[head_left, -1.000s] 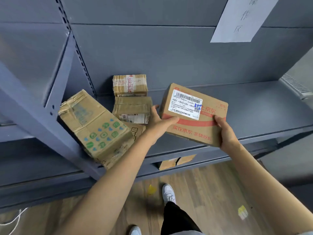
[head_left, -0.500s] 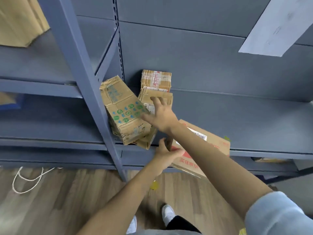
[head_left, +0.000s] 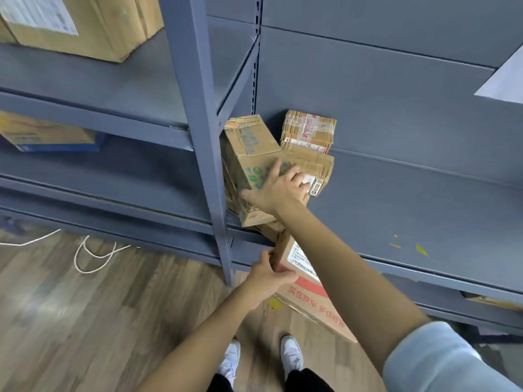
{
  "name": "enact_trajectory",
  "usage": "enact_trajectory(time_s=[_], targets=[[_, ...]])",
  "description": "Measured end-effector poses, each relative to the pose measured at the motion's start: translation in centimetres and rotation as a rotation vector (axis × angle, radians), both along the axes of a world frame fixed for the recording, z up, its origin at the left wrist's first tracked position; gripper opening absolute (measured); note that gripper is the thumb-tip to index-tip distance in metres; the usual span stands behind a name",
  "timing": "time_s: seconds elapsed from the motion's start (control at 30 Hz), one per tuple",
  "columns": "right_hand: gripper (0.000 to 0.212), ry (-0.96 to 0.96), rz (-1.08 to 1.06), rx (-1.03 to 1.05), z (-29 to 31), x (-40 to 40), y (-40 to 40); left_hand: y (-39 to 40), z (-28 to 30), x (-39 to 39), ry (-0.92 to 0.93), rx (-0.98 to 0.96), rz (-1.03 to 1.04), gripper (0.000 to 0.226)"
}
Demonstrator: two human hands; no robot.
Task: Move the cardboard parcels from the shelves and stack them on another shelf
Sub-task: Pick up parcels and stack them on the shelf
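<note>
The parcel with red print (head_left: 308,292) hangs tilted in front of and below the shelf (head_left: 410,210), at about 6 o'clock in the view. The left hand (head_left: 268,278) grips its upper left corner, thumb on the top face and fingers wrapped under the edge. Its top face carries a white shipping label (head_left: 300,257) with small print too fine to read, and its front shows a red band above red Chinese characters, upside down to the camera and not clearly legible.

Toward 12 o'clock from it, the right hand (head_left: 278,188) reaches across onto the cluster of parcels at the shelf's left end. Its fingers are spread and lie over the green-printed parcel (head_left: 249,162) and the flat taped parcel (head_left: 317,165); whether they curl round an edge cannot be told. The green-printed parcel leans against the upright post (head_left: 208,137), with green and blue icons on its faces, the writing blurred. The flat parcel has a small white barcode sticker (head_left: 315,186) at its near right corner. Behind it, at 12 o'clock, stands a small taped parcel (head_left: 310,131) with red-marked tape, unreadable.

At 10 o'clock, on the next bay's upper shelf, sits a large carton (head_left: 93,26) with a white label. A white paper sheet (head_left: 506,77) hangs at 2 o'clock. A white cable (head_left: 93,256) lies on the wood floor at 8 o'clock.
</note>
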State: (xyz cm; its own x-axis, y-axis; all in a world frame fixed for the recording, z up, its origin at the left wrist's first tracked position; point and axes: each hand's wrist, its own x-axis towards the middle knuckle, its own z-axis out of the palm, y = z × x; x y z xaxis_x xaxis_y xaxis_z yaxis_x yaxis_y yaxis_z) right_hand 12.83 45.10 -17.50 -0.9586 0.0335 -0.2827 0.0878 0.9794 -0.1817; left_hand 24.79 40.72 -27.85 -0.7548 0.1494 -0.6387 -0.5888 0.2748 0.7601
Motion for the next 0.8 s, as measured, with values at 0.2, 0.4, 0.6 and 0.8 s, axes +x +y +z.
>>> enact_trajectory(time_s=[0.2,0.4,0.6,0.8], targets=[[0.100,0.000,-0.301,-0.487,0.8,-0.2,3.6,-3.3,-0.1,0.8,0.025,0.074,-0.145,0.052],[0.049,0.122,-0.621,-1.198,1.2,6.0,8.6,-5.9,0.7,2.6,0.037,0.066,-0.252,0.056],[0.027,0.258,-0.706,-1.481,1.4,14.6,13.0,-7.4,1.0,7.1,0.076,0.093,-0.223,0.060],[0.015,0.357,-0.733,-1.482,1.2,23.0,16.1,-9.4,1.9,12.6,0.147,0.147,0.041,0.066]])
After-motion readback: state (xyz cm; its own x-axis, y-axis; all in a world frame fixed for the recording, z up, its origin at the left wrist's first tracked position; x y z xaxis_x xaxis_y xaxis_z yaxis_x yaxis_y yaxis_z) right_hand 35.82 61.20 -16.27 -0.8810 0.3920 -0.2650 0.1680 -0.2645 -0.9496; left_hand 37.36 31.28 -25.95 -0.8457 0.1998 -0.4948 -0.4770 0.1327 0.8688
